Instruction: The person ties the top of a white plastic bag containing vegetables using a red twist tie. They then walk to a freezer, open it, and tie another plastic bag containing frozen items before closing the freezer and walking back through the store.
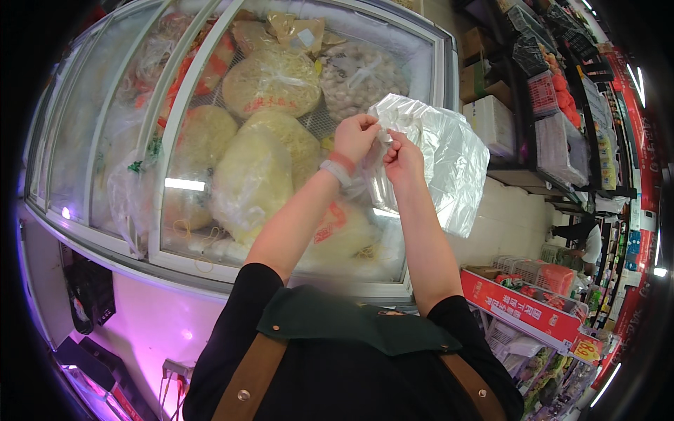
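A stack of thin clear plastic bags (447,158) lies over the right end of a glass-topped chest freezer (174,152). Pinched fingers of my left hand (358,137) are at the stack's upper left corner, with a band and a pale strap around that wrist. Close beside it, my right hand (403,158) has its fingers curled, thumb and forefinger on the same crumpled plastic. Beneath the glass lie bags of pale noodle-like food (271,84) and a net-like bag of small round pieces (363,76).
Shelves with a white foam box (488,125) and a pink basket (542,92) stand right of the freezer. A red-fronted produce stand (521,310) is at lower right. Another person (584,242) is farther off in the aisle. A crumpled clear bag (129,194) lies on the freezer's left part.
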A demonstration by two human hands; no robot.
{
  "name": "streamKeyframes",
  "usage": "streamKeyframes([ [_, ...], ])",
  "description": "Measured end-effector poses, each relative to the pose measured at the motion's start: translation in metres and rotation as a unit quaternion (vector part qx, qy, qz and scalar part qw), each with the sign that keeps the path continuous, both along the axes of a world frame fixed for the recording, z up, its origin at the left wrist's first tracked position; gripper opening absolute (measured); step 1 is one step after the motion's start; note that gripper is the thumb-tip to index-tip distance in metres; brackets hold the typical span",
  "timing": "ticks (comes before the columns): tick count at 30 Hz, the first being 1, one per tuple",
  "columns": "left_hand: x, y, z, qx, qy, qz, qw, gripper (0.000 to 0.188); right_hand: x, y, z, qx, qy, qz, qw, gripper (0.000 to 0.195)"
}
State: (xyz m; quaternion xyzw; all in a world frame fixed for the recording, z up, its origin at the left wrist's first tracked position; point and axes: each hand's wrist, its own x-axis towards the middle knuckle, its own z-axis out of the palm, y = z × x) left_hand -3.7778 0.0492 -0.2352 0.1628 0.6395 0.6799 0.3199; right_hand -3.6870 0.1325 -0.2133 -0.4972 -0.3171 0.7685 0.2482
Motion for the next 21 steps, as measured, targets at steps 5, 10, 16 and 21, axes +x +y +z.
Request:
streamKeyframes([
  [5, 0.011, 0.0, 0.004, -0.033, 0.093, 0.034, 0.995, 0.023, 0.006, -0.003, 0.003, 0.005, 0.014, 0.043, 0.999, 0.007],
  [10, 0.018, -0.001, 0.004, -0.037, 0.209, 0.071, 0.975, 0.017, 0.006, -0.003, 0.007, -0.016, 0.029, 0.052, 0.998, 0.008],
  [16, 0.026, -0.001, 0.01, -0.054, 0.301, 0.076, 0.949, 0.012, 0.006, -0.006, 0.013, 0.071, -0.036, 0.094, 0.992, 0.006],
  [21, 0.032, 0.001, 0.015, -0.056, 0.328, 0.077, 0.94, 0.011, 0.006, -0.004, 0.013, 0.052, -0.016, 0.105, 0.993, 0.019],
])
